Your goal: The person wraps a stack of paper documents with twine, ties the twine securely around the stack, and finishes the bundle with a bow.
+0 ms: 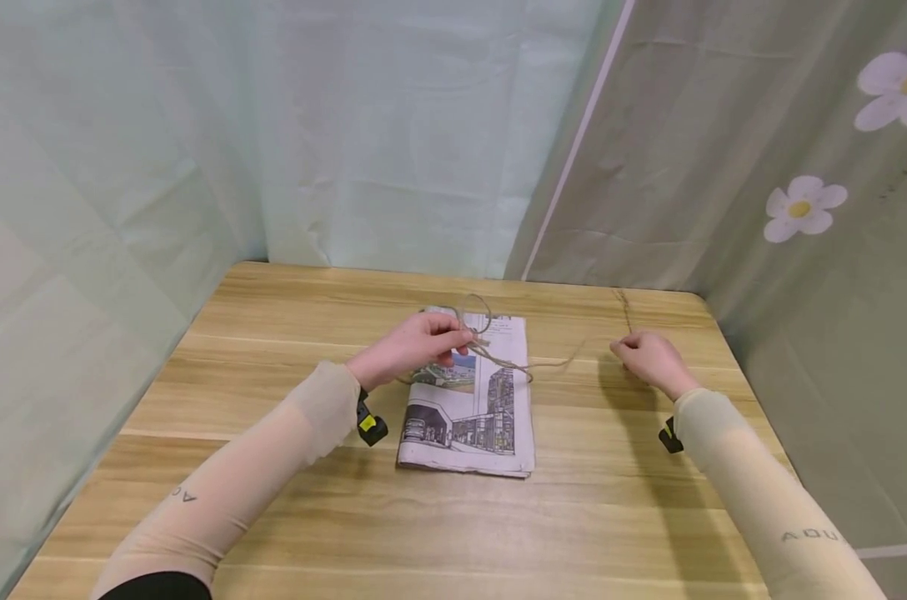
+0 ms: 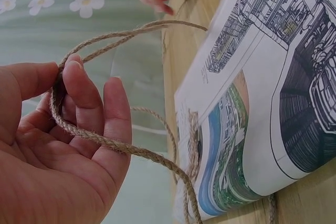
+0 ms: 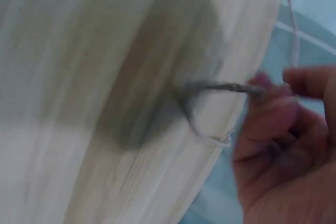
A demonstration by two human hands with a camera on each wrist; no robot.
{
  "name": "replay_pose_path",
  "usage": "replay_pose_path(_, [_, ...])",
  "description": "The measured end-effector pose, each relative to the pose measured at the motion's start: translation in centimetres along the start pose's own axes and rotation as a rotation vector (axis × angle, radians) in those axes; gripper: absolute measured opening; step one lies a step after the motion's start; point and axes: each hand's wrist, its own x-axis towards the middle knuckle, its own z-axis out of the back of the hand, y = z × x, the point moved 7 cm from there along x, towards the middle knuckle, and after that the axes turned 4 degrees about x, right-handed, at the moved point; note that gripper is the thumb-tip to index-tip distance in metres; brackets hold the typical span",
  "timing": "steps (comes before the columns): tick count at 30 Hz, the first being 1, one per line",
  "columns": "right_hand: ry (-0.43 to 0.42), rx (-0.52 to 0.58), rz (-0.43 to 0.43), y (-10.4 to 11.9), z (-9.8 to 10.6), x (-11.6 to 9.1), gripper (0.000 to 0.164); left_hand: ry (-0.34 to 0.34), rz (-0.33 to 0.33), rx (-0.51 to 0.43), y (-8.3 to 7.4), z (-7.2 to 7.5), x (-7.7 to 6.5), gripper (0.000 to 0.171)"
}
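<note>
A folded newspaper (image 1: 464, 454) with drawings of buildings lies on the wooden table, with brown jute twine (image 1: 502, 362) around and over its upper part. Above it, my left hand (image 1: 423, 342) pinches a bend of the twine between thumb and index finger. In the left wrist view the twine (image 2: 152, 155) runs across the other fingers and down to the paper. Off to the right of the newspaper, my right hand (image 1: 652, 360) pinches a piece of twine (image 3: 226, 86) between thumb and fingertips. That piece looks blurred in the right wrist view, its short end hanging down.
The wooden table (image 1: 333, 517) reaches back to a pale curtain (image 1: 423, 150) hanging along its far edge. Another curtain with white flowers (image 1: 804, 208) hangs along the right side. A thin strand of twine (image 1: 625, 308) shows beyond the right hand.
</note>
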Motion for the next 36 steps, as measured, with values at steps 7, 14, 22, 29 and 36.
replay_pose_path(7, [-0.171, -0.099, 0.214, 4.0, -1.6, 0.5, 0.041, -0.005, 0.002, 0.005, -0.2, 0.0, 0.0, 0.035])
replay_pose_path(14, [0.026, -0.183, 0.566, 9.5, -7.4, -0.2, 0.026, -0.013, 0.013, -0.007, 0.0, 0.1, 0.0, 0.028])
replay_pose_path(22, [0.029, -0.177, 0.557, 9.8, -8.4, -0.1, 0.008, -0.022, -0.007, -0.019, 0.2, 0.2, -0.1, 0.028])
replay_pose_path(29, [-0.021, -0.087, 0.522, 8.9, -6.6, -0.5, 0.011, -0.120, -0.007, -0.118, 0.7, 0.9, -0.1, 0.028])
replay_pose_path(36, [-0.060, -0.065, 0.511, 8.6, -5.4, -1.3, 0.018, -0.233, -0.057, -0.233, 0.9, 2.1, -0.2, 0.029])
